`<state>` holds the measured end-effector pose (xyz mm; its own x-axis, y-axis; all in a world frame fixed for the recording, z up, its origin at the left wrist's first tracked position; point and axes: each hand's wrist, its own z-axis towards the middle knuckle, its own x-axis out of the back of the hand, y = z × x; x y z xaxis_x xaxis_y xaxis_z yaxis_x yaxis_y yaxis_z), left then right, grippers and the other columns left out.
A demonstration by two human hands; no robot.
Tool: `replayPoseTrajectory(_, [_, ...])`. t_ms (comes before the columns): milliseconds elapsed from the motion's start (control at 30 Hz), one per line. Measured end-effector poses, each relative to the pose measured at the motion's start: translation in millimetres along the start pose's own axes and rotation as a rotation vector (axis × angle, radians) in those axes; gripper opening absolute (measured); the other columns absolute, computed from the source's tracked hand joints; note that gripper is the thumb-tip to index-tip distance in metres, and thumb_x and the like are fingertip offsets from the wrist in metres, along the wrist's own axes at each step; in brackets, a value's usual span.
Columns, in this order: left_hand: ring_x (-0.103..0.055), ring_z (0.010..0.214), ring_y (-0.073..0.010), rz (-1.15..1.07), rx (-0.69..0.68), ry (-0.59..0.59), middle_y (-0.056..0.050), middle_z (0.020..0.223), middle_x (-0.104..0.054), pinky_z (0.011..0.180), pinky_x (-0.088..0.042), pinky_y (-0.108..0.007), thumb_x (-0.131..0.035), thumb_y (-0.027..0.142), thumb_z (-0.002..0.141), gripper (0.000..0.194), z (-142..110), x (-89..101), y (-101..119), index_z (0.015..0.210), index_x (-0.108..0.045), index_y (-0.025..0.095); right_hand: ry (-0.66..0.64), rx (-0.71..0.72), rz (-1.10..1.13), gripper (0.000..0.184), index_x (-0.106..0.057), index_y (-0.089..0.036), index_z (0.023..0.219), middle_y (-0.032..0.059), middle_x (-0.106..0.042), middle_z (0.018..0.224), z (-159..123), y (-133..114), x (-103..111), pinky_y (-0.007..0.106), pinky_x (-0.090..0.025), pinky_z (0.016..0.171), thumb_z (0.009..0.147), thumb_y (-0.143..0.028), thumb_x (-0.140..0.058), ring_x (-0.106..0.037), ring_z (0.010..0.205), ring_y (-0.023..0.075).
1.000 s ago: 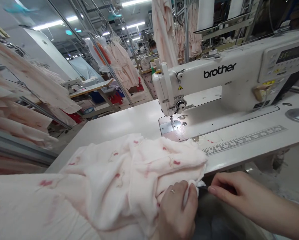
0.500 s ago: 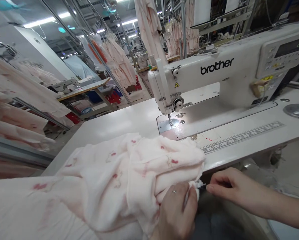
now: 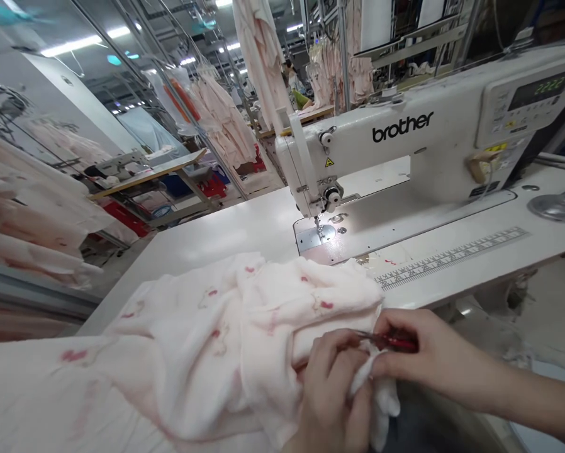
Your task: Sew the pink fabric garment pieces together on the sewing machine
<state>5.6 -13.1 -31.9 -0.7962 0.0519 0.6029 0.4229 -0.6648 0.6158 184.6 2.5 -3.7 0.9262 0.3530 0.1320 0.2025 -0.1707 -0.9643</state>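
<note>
A pale pink, fleecy garment piece [image 3: 268, 314] with small red printed motifs is bunched over the front of the sewing table. At its right edge my left hand [image 3: 334, 390] is closed on a fold of the fabric. My right hand [image 3: 436, 352] is closed around red-handled thread snips [image 3: 401, 341], with the blades pointing left at the fabric edge between my hands. My right thumb is close against that edge; whether it pinches the cloth I cannot tell.
A white brother sewing machine [image 3: 405, 135] stands beyond the fabric, its needle area lit. A ruler strip [image 3: 452, 257] runs along the white tabletop [image 3: 216, 229]. Pink garments [image 3: 22, 201] hang at the left, and other workstations stand behind.
My right hand has moved left to the fabric edge, and red thread snips now show in it. My left hand has shifted its fingers on the fold. The view has turned slightly.
</note>
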Motion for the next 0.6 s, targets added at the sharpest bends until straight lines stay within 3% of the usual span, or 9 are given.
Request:
replayPoseTrajectory(133, [-0.053,0.076,-0.0200,0.121,-0.068,-0.033,-0.009,0.082,-0.054,0.064,-0.047,-0.033,-0.045,0.010,0.077,0.018,-2.1,-1.3,-1.6,0.092,-0.052,0.014,-0.082,-0.090,-0.043,0.040,-0.037,-0.016,0.055,-0.0066,-0.030,0.053,6.4,2.9,-9.9,0.020,-0.022,0.046,0.071,-0.043,-0.062,-0.027,0.052,0.0077])
replayPoseTrajectory(200, [-0.055,0.074,-0.0190,0.114,-0.061,-0.099,-0.009,0.080,-0.057,0.063,-0.047,-0.030,-0.045,0.011,0.079,0.018,-2.8,-0.2,-1.2,0.096,-0.051,0.013,-0.172,-0.069,0.099,0.041,-0.040,-0.015,0.056,-0.0060,-0.032,0.054,7.3,5.6,-12.0,0.020,-0.023,0.047,0.072,-0.047,-0.060,-0.028,0.051,0.0071])
replayPoseTrajectory(267, [-0.057,0.071,-0.0169,0.064,-0.019,-0.088,-0.007,0.078,-0.059,0.063,-0.047,-0.027,-0.044,0.011,0.081,0.016,-3.3,-0.5,1.3,0.096,-0.051,0.014,-0.244,-0.042,0.344,0.039,-0.045,-0.014,0.061,-0.0049,-0.037,0.054,6.4,5.7,-17.2,0.019,-0.026,0.047,0.072,-0.048,-0.060,-0.031,0.049,0.0066])
replayPoseTrajectory(400, [-0.053,0.058,-0.0122,-0.059,0.069,0.217,-0.001,0.066,-0.056,0.054,-0.044,-0.022,-0.042,0.012,0.082,0.012,-5.5,-9.9,10.8,0.083,-0.052,0.019,-0.150,-0.104,0.810,0.038,-0.045,-0.015,0.063,-0.0047,-0.038,0.054,1.7,0.8,-40.6,0.017,-0.028,0.044,0.065,-0.046,-0.067,-0.033,0.046,0.0056])
replayPoseTrajectory(500, [-0.054,0.060,-0.0130,-0.031,0.158,0.458,0.000,0.067,-0.057,0.053,-0.044,-0.022,-0.049,0.012,0.080,0.010,-7.8,-18.3,15.4,0.082,-0.053,0.020,-0.042,-0.205,0.994,0.042,-0.040,-0.018,0.062,-0.0072,-0.029,0.051,1.7,2.8,-56.0,0.016,-0.025,0.040,0.061,-0.047,-0.070,-0.026,0.042,0.0041])
replayPoseTrajectory(533, [-0.055,0.062,-0.0138,-0.019,0.185,0.501,-0.001,0.069,-0.057,0.054,-0.045,-0.023,-0.050,0.012,0.080,0.009,-8.2,-19.4,15.9,0.083,-0.054,0.020,-0.025,-0.214,1.015,0.044,-0.038,-0.018,0.062,-0.0076,-0.027,0.051,3.1,5.2,-57.9,0.016,-0.025,0.040,0.061,-0.048,-0.070,-0.024,0.041,0.0041])
replayPoseTrajectory(600, [-0.055,0.062,-0.0142,-0.045,0.246,0.472,-0.001,0.069,-0.057,0.054,-0.045,-0.023,-0.047,0.017,0.082,0.007,-8.1,-18.1,16.0,0.083,-0.053,0.020,-0.017,-0.134,0.954,0.044,-0.037,-0.018,0.062,-0.0071,-0.027,0.053,6.9,10.9,-55.4,0.016,-0.026,0.042,0.064,-0.050,-0.068,-0.025,0.044,0.0048])
